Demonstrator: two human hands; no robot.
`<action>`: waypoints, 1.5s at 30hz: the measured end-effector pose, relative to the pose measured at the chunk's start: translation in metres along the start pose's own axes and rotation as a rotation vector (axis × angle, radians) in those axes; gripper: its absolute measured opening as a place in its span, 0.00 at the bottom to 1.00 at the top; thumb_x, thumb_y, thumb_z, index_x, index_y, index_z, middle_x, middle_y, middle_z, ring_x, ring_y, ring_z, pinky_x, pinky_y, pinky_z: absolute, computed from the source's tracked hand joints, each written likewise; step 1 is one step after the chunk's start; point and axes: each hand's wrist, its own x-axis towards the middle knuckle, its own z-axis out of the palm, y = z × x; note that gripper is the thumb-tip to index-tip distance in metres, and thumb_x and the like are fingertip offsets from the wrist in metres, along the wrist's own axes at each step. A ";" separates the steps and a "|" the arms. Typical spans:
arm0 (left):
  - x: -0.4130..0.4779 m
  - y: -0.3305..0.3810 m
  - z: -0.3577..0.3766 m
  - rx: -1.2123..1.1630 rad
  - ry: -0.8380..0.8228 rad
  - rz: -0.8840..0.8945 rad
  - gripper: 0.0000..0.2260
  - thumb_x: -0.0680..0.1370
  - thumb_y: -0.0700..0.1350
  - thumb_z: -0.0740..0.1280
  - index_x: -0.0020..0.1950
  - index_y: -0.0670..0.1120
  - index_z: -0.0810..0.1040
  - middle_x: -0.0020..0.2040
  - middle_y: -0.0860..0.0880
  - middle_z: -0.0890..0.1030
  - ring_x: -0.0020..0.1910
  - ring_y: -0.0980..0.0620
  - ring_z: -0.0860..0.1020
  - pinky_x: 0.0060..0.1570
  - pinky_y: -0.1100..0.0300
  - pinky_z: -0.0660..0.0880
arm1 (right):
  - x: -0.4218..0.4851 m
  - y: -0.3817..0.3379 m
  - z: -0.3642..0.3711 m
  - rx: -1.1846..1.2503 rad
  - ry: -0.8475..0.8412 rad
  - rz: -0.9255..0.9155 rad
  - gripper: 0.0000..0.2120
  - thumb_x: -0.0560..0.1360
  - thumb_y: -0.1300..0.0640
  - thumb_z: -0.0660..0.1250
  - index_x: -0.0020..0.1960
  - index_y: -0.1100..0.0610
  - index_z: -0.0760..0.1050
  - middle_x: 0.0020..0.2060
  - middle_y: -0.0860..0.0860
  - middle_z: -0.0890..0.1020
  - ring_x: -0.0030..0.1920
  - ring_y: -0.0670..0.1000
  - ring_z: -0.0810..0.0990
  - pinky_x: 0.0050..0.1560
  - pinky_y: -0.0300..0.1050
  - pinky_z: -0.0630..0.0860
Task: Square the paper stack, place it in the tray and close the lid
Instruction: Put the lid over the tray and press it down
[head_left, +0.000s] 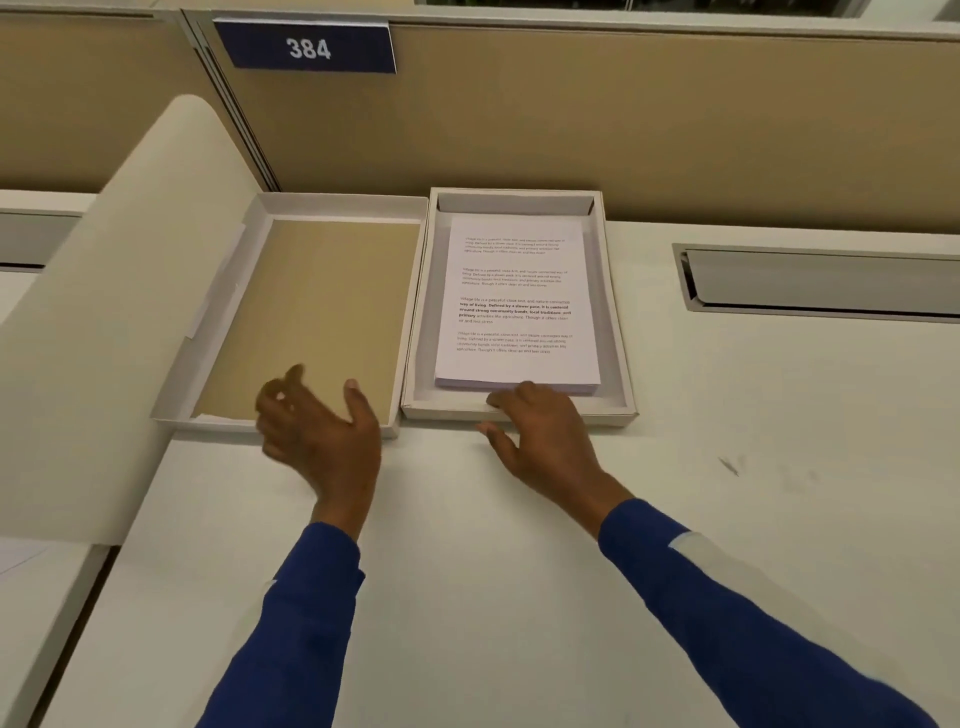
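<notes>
Stack (517, 306) already in tray (626, 332), just ahead of right hand (545, 441), lying flat with margin on all sides. Lid (317, 306) inside-up beside tray, just ahead of left hand (317, 434); the two boxes touching or nearly so along the shared wall. Left hand spread wide, empty, hovering over lid's near edge. Right hand loosely spread, fingers (506, 402) on tray's near rim, holding nothing. Step in hand, by judgement: lid closing. Best done by pinning tray with right, gripping lid's near wall with left, flipping over toward the right, lining up far corners first, then pressing down evenly. Worth checking stack corners sit clear of the walls before seating. Hard to tell: whether lid is hinged to tray or separate; whether stack edges are truly flush, only near edge visible; left hand motion-blurred, contact with lid unclear. Printed text too small to read. Curved divider (104, 312) left of left hand hides tabletop (519, 571) behind it.
</notes>
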 end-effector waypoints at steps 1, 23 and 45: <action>0.002 -0.008 -0.003 0.031 0.017 -0.066 0.27 0.78 0.54 0.67 0.74 0.44 0.67 0.69 0.39 0.70 0.67 0.38 0.70 0.64 0.41 0.68 | -0.003 -0.001 0.002 0.023 0.013 0.019 0.17 0.78 0.50 0.70 0.63 0.57 0.81 0.51 0.53 0.83 0.51 0.57 0.80 0.54 0.50 0.74; 0.022 -0.013 -0.038 -1.157 -0.070 -0.829 0.23 0.78 0.32 0.68 0.72 0.44 0.73 0.67 0.41 0.80 0.53 0.45 0.83 0.58 0.42 0.82 | -0.065 -0.015 0.010 0.087 0.070 0.025 0.18 0.78 0.49 0.70 0.64 0.56 0.80 0.53 0.52 0.81 0.55 0.55 0.79 0.57 0.50 0.74; -0.049 0.070 -0.050 -0.133 -0.266 0.911 0.29 0.73 0.30 0.71 0.74 0.43 0.75 0.68 0.44 0.80 0.64 0.43 0.78 0.66 0.49 0.73 | 0.047 0.000 -0.179 1.636 -0.005 0.780 0.28 0.78 0.31 0.62 0.64 0.52 0.78 0.51 0.53 0.89 0.47 0.55 0.89 0.39 0.50 0.84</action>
